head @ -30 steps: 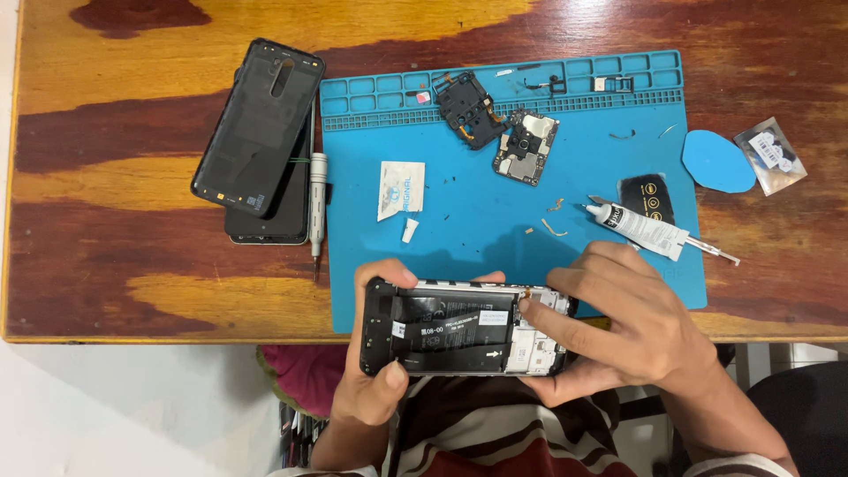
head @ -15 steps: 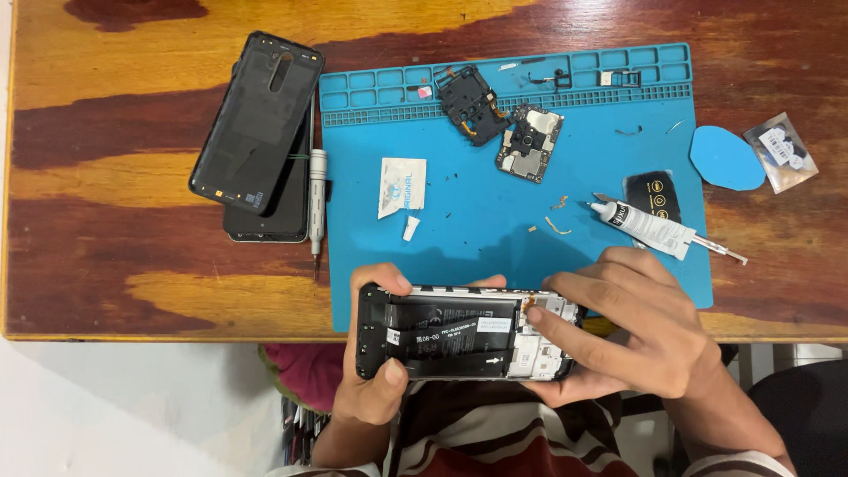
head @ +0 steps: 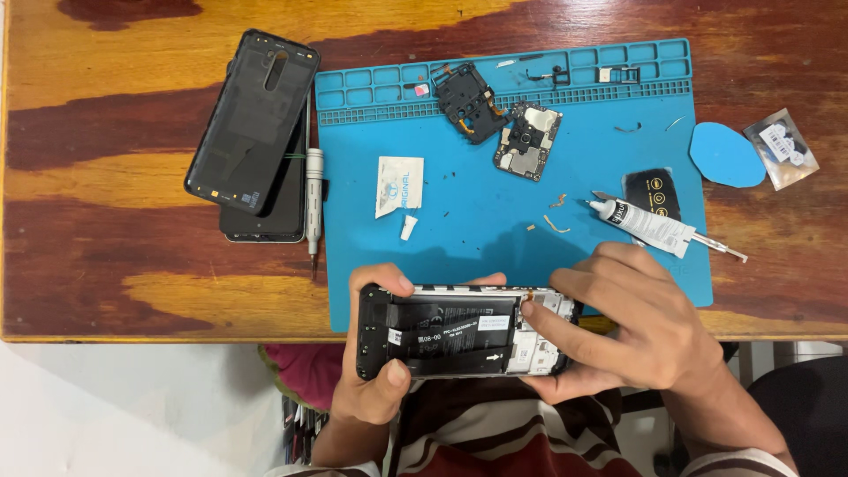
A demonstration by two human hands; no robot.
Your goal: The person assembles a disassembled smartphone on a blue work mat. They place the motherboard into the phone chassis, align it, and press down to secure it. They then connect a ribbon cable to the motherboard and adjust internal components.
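The blue repair mat (head: 459, 256) has a row of small moulded compartments (head: 495, 78) along its far edge — most look bare, though one holds a tiny pink-and-white piece (head: 421, 89) and a few at the far right hold small dark and metal parts too small to identify. A black plastic frame piece (head: 464, 99) lies across that row, and a circuit board (head: 528, 140) sits just beside it on the open mat. Also on the mat are a torn white sachet (head: 397, 184), a glue tube (head: 649, 225) and a black round-marked pouch (head: 654, 193). The opened phone (head: 459, 331) is held at the near edge of the mat, over the table edge, battery side up. The left hand (head: 375, 371) is clamped on its left end, thumb over the near edge and fingers round the far one. The right hand (head: 640, 331) is wrapped round the right end, its forefinger pressing on the parts by the battery. The mat lies on a worn, red-and-yellow wooden table (head: 106, 177) — on it, left of the mat, a black back cover (head: 252, 119) rests on another phone body (head: 274, 212), with a screwdriver (head: 313, 199) alongside. To the right lie a blue pick (head: 726, 155) and a small clear bag (head: 781, 146). Below the table edge, pale floor (head: 115, 415) shows.
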